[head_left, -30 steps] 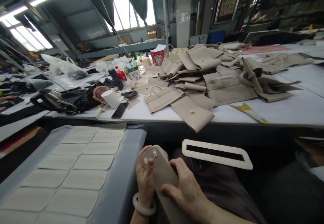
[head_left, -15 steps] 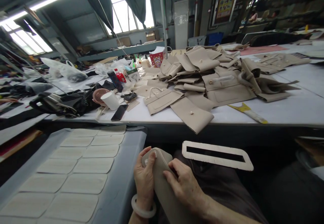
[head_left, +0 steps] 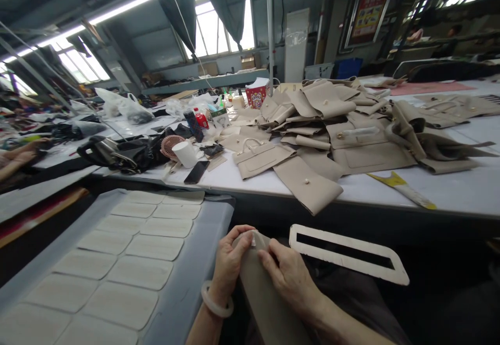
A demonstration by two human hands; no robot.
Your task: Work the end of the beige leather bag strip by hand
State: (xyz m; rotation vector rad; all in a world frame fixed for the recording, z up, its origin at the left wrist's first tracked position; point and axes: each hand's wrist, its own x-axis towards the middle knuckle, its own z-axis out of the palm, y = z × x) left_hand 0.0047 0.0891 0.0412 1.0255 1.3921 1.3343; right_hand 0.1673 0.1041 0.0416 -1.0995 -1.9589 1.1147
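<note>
Both hands hold a grey-beige leather bag piece (head_left: 258,288) over my lap, its rounded end up and its lower part running out of view. My left hand (head_left: 230,256) pinches the upper left edge, thumb on the face beside a small whitish patch. On the right edge, my right hand (head_left: 289,275) grips with thumb and fingers. A pale bracelet circles my left wrist. Just right of the hands lies a white frame-shaped template (head_left: 347,254) with a long slot, over my dark trousers.
On the left, a grey-blue board (head_left: 211,220) carries rows of pale rounded panels (head_left: 154,246). Across the white table (head_left: 461,189) lie piled beige bag parts (head_left: 312,121), a yellow-ended scraper (head_left: 404,189), a phone (head_left: 196,172) and a pink fan (head_left: 172,147). Another person's hands (head_left: 23,155) show at far left.
The camera view has turned a little to the left, so the scene sits farther right. My right hand has moved up the edge, closer to the rounded end and my left hand.
</note>
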